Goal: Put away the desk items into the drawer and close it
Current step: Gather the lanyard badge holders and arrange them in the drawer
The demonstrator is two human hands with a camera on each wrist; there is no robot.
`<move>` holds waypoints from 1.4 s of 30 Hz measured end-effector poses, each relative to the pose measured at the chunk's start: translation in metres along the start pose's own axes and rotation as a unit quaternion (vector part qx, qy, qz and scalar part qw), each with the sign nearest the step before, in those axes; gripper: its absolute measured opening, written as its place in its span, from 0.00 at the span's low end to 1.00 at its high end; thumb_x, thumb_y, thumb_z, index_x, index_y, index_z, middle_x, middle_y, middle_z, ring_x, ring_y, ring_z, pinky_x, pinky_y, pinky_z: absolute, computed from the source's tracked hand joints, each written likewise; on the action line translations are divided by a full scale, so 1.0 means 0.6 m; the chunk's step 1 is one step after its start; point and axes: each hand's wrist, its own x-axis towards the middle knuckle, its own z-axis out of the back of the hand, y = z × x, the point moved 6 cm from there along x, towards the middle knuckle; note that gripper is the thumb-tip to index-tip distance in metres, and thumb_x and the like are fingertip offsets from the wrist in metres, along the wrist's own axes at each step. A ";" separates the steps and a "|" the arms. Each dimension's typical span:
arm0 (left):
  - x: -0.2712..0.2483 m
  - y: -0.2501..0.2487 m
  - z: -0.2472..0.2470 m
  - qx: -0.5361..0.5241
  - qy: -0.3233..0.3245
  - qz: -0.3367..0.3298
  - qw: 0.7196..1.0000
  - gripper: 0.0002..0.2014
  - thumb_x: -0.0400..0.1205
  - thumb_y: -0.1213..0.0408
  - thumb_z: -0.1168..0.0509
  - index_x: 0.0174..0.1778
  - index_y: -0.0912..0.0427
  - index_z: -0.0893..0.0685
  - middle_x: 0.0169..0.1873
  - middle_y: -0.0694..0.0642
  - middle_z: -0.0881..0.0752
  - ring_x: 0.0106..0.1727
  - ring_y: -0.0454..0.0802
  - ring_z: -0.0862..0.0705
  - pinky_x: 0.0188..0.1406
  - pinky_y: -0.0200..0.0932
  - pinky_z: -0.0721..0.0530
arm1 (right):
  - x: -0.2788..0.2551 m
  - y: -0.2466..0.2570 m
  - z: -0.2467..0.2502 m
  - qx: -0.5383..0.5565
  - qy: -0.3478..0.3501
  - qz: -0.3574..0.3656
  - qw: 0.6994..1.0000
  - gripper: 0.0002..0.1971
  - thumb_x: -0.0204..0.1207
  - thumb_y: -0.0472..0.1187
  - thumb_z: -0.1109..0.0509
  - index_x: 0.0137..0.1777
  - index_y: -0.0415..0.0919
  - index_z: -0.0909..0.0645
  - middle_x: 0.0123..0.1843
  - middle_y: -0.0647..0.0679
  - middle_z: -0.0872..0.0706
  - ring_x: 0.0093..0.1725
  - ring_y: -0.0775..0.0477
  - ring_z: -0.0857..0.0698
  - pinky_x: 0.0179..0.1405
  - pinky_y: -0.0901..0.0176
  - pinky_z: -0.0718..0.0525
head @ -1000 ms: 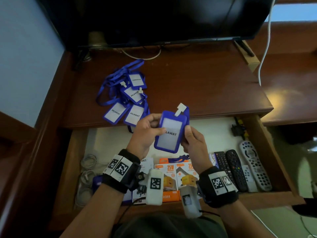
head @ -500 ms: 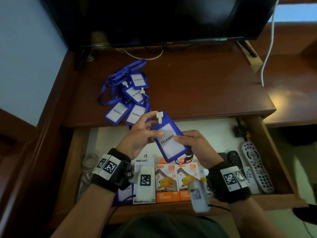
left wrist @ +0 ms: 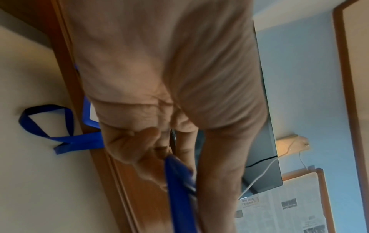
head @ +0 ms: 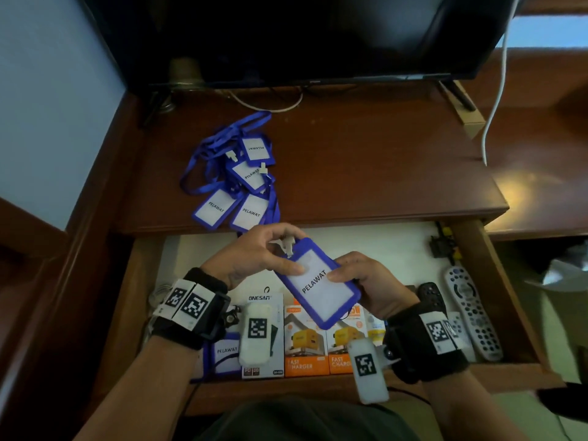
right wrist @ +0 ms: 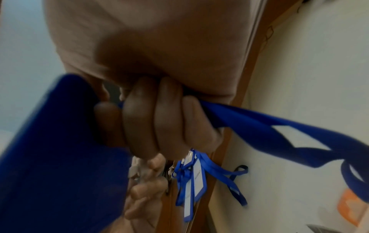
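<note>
Badge holder [head: 318,283] marked "PELAWAT" sat tilted between your hands above the open drawer [head: 496,281]. Your left hand [head: 254,254] pinched its top end by the white clip; your right hand [head: 366,281] curled around its lower edge and lanyard [right wrist: 279,130]. More "PELAWAT" badges [head: 235,183] lay heaped on the desk [head: 381,173]. Below sat "ONESAM" and "FAST CHARGER" boxes [head: 305,348].

"PELAWAT" on badge holders [head: 318,281]; "ONESAM", "FAST CHARGER" on boxes [head: 305,351].

Blue badge holder [head: 318,283] w/ white card, orange charger boxes [head: 307,345], brown desk [head: 366,160].
</note>
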 end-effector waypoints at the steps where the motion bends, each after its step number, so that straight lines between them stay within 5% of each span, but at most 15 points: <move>1: 0.001 0.002 -0.001 0.013 0.004 0.002 1.000 0.15 0.68 0.71 0.21 0.48 0.54 0.12 0.40 0.47 0.15 0.41 0.45 0.18 0.42 0.41 0.17 | 0.002 0.002 0.001 0.008 -0.012 0.005 1.000 0.35 0.47 0.46 0.19 0.44 0.15 0.24 0.31 0.33 0.19 0.26 0.42 0.19 0.25 0.60 0.25; 3: 0.004 0.006 -0.005 0.024 0.012 0.006 1.000 0.11 0.67 0.63 0.19 0.44 0.53 0.09 0.42 0.60 0.14 0.43 0.50 0.20 0.46 0.42 0.21 | 0.006 0.006 0.009 0.025 -0.035 0.018 0.999 0.26 0.51 0.46 0.22 0.40 0.24 0.22 0.34 0.33 0.21 0.28 0.39 0.20 0.27 0.57 0.27; 5: 0.008 0.014 -0.009 0.018 0.015 0.007 1.000 0.18 0.64 0.55 0.18 0.48 0.54 0.09 0.52 0.76 0.17 0.47 0.59 0.20 0.50 0.53 0.23 | 0.007 0.010 0.017 0.053 -0.050 0.022 0.997 0.17 0.53 0.42 0.24 0.34 0.28 0.22 0.36 0.32 0.20 0.31 0.36 0.19 0.30 0.53 0.24; 6: 0.009 0.015 -0.010 0.015 0.014 0.011 1.000 0.21 0.64 0.54 0.19 0.51 0.55 0.10 0.54 0.77 0.17 0.47 0.60 0.20 0.47 0.53 0.23 | 0.006 0.011 0.019 0.067 -0.053 0.021 0.996 0.12 0.55 0.39 0.25 0.32 0.31 0.20 0.36 0.32 0.19 0.32 0.35 0.18 0.31 0.52 0.23; 10: 0.013 0.025 -0.017 0.033 0.023 0.043 0.998 0.23 0.72 0.65 0.23 0.63 0.55 0.18 0.49 0.57 0.09 0.43 0.56 0.13 0.35 0.44 0.18 | 0.003 0.009 0.017 0.106 -0.052 0.011 0.993 0.08 0.55 0.35 0.27 0.28 0.34 0.25 0.31 0.35 0.22 0.29 0.38 0.18 0.25 0.59 0.21; 12: 0.012 0.028 -0.024 0.069 0.046 0.042 0.996 0.16 0.74 0.63 0.24 0.57 0.58 0.12 0.45 0.53 0.08 0.36 0.52 0.15 0.32 0.41 0.18 | 0.001 0.002 0.015 0.141 -0.051 -0.007 0.989 0.06 0.58 0.35 0.30 0.27 0.38 0.26 0.30 0.39 0.23 0.28 0.40 0.18 0.23 0.61 0.20; 15: 0.013 0.029 -0.025 0.065 -0.001 0.030 0.997 0.03 0.74 0.66 0.24 0.42 0.58 0.09 0.36 0.56 0.10 0.26 0.45 0.21 0.29 0.39 0.21 | 0.001 -0.011 0.014 0.206 -0.054 -0.031 0.976 0.07 0.61 0.35 0.31 0.31 0.40 0.29 0.34 0.40 0.23 0.32 0.40 0.19 0.28 0.58 0.19; 20: 0.020 0.045 -0.002 -0.024 -0.136 0.031 0.990 0.06 0.73 0.68 0.25 0.41 0.68 0.11 0.28 0.56 0.15 0.23 0.44 0.25 0.26 0.37 0.24 | 0.015 -0.011 0.024 0.214 -0.125 0.007 0.969 0.08 0.74 0.46 0.31 0.43 0.41 0.19 0.42 0.38 0.18 0.33 0.43 0.22 0.29 0.56 0.27; 23: 0.021 0.049 0.012 -0.067 -0.205 0.031 0.976 0.07 0.75 0.66 0.26 0.43 0.67 0.11 0.37 0.66 0.15 0.24 0.48 0.24 0.32 0.39 0.23 | 0.015 -0.004 0.015 0.142 -0.102 0.011 0.985 0.16 0.78 0.50 0.34 0.30 0.45 0.23 0.26 0.49 0.33 0.23 0.52 0.44 0.23 0.60 0.45; 25: 0.022 0.053 0.019 -0.048 -0.226 0.035 0.972 0.08 0.75 0.62 0.25 0.42 0.65 0.11 0.38 0.66 0.12 0.22 0.47 0.22 0.33 0.33 0.22 | 0.012 0.004 0.012 0.092 -0.110 0.028 0.989 0.21 0.80 0.45 0.34 0.25 0.46 0.31 0.23 0.52 0.41 0.21 0.53 0.45 0.21 0.61 0.46; 28: 0.023 0.058 0.018 0.004 -0.208 0.048 0.977 0.20 0.73 0.54 0.24 0.47 0.71 0.12 0.37 0.69 0.11 0.20 0.47 0.23 0.32 0.32 0.24 | 0.011 0.012 0.021 0.064 -0.146 0.056 0.986 0.23 0.80 0.38 0.32 0.21 0.48 0.29 0.21 0.52 0.40 0.20 0.53 0.45 0.19 0.62 0.45; 31: 0.020 0.053 0.016 0.013 -0.177 0.053 0.983 0.19 0.72 0.52 0.24 0.46 0.67 0.10 0.33 0.62 0.09 0.21 0.48 0.25 0.28 0.32 0.25 | 0.011 0.014 0.031 0.008 -0.167 0.057 0.984 0.15 0.79 0.38 0.30 0.31 0.41 0.27 0.21 0.51 0.38 0.20 0.53 0.44 0.17 0.64 0.42; 35: 0.018 0.056 0.014 -0.049 -0.139 0.046 0.988 0.29 0.65 0.52 0.24 0.48 0.78 0.14 0.34 0.63 0.11 0.37 0.61 0.21 0.25 0.34 0.24 | 0.009 0.013 0.030 -0.022 -0.154 0.057 0.986 0.14 0.79 0.38 0.30 0.31 0.41 0.24 0.20 0.51 0.35 0.19 0.55 0.41 0.17 0.67 0.38; 38: 0.015 0.063 0.008 -0.069 -0.114 0.061 0.989 0.25 0.69 0.58 0.25 0.50 0.80 0.16 0.39 0.65 0.13 0.42 0.62 0.24 0.21 0.31 0.26 | 0.009 0.014 0.027 -0.047 -0.163 0.061 0.984 0.14 0.78 0.37 0.29 0.30 0.41 0.21 0.18 0.52 0.33 0.16 0.56 0.38 0.18 0.67 0.35; 42: 0.012 0.067 0.000 -0.074 -0.075 0.095 0.990 0.13 0.69 0.60 0.26 0.40 0.68 0.11 0.31 0.59 0.14 0.30 0.50 0.25 0.22 0.31 0.27 | 0.011 0.017 0.029 -0.089 -0.161 0.066 0.981 0.14 0.76 0.34 0.26 0.28 0.40 0.19 0.15 0.53 0.29 0.15 0.58 0.35 0.18 0.66 0.35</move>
